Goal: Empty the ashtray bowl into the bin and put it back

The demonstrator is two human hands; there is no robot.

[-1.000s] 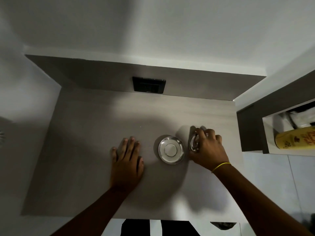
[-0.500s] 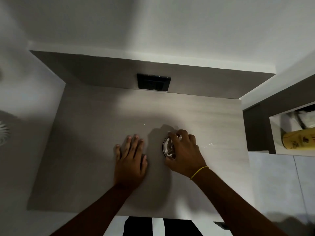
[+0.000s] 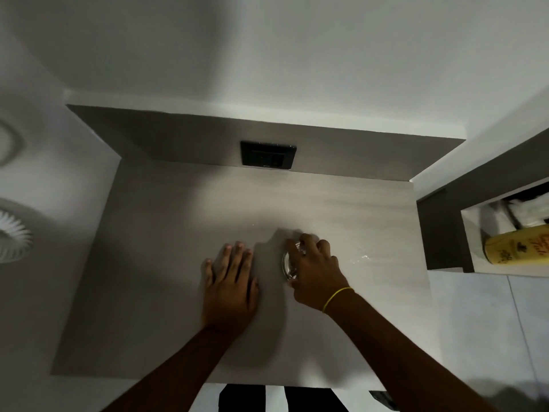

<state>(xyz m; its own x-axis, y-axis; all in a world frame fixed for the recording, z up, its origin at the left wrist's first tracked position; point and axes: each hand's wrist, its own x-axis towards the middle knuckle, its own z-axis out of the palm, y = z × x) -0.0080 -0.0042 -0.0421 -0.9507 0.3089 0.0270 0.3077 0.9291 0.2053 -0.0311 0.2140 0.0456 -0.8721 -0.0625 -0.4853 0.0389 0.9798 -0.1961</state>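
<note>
A shiny metal ashtray bowl (image 3: 287,264) sits on the grey shelf top (image 3: 166,233), mostly hidden under my right hand (image 3: 315,270). Only its left rim shows. That hand, with a yellow band at the wrist, curls over the bowl with the fingers round its far edge. My left hand (image 3: 230,281) lies flat on the shelf, palm down and fingers spread, a short gap to the left of the bowl. No bin is clearly visible.
A black switch plate (image 3: 268,154) sits in the back wall of the shelf. A side niche on the right holds a yellow bottle (image 3: 517,243) lying down. White ribbed fittings (image 3: 12,236) are on the left wall. The shelf's front edge runs along the bottom.
One second ago the round metal base lay bare and my right hand held a metal piece to its right. The hand has moved left onto the base and now covers it. Left hand unmoved.
</note>
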